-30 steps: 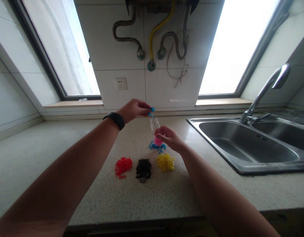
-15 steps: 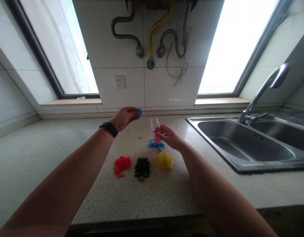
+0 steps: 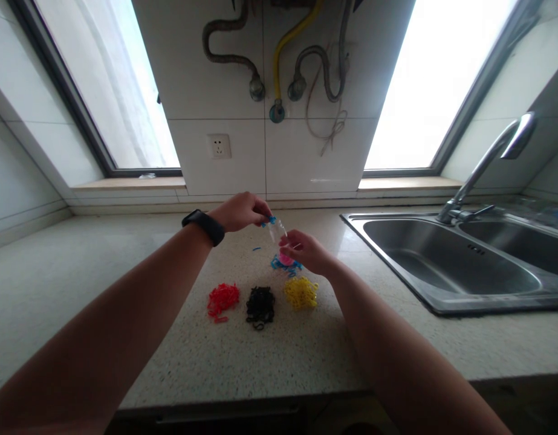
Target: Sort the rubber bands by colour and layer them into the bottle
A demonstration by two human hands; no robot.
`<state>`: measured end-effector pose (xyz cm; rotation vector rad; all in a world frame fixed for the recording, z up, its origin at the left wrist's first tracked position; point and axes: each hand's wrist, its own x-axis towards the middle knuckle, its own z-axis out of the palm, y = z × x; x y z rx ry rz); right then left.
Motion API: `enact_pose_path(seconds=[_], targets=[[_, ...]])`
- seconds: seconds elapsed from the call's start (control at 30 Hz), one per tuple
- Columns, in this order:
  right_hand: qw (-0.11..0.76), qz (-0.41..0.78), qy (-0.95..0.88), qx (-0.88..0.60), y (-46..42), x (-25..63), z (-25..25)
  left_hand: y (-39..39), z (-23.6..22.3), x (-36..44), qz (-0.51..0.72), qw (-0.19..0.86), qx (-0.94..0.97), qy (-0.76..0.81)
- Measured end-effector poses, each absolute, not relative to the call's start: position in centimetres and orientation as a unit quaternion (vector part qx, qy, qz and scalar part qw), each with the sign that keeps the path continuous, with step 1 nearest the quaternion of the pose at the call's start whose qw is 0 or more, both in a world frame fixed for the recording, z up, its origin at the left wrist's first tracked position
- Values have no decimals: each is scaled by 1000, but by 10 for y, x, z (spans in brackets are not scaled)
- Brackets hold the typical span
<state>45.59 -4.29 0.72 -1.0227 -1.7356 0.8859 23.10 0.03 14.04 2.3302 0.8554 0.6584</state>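
My right hand point(image 3: 304, 251) is closed around a clear bottle point(image 3: 277, 232) with pink contents at its bottom, tilted so its mouth leans left. At that mouth, my left hand point(image 3: 243, 211) pinches a small bunch of blue rubber bands point(image 3: 272, 220). Under the bottle lies a loose pile of blue bands point(image 3: 291, 270), partly hidden by the bottle's base. Nearer to me sit three more piles: red bands point(image 3: 223, 300), black bands point(image 3: 260, 305) and yellow bands point(image 3: 301, 293). One stray blue band point(image 3: 256, 248) lies left of the bottle.
A steel double sink point(image 3: 442, 260) with a chrome faucet point(image 3: 487, 163) is set into the speckled counter point(image 3: 206, 374) on the right. Behind, the tiled wall carries a socket point(image 3: 219, 146), hoses and a yellow pipe point(image 3: 290, 41).
My left hand swung left away from the bottle, then back to its mouth with the blue bands. A single blue band came to lie on the counter. The bottle now tilts left.
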Motion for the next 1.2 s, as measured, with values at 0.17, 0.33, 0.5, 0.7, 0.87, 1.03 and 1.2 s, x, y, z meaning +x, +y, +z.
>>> enact_pose_path(seconds=[0.17, 0.33, 0.5, 0.7, 0.87, 1.03, 1.2], targets=[[447, 355, -707, -417, -44, 456, 8, -4, 150, 236, 198, 181, 908, 322], [439, 342, -714, -424, -45, 456, 7, -4, 154, 244, 156, 105, 934, 303], [442, 345, -711, -424, -44, 455, 6, -9, 159, 251, 148, 93, 934, 310], [444, 350, -708, -422, -45, 454, 7, -10, 162, 253, 182, 131, 922, 316], [443, 348, -708, -426, -46, 454, 8, -5, 162, 249, 200, 152, 927, 277], [448, 351, -705, -423, -45, 454, 7, -3, 163, 245, 195, 157, 924, 289], [445, 346, -710, -422, -44, 455, 5, -2, 163, 245, 203, 199, 919, 275]])
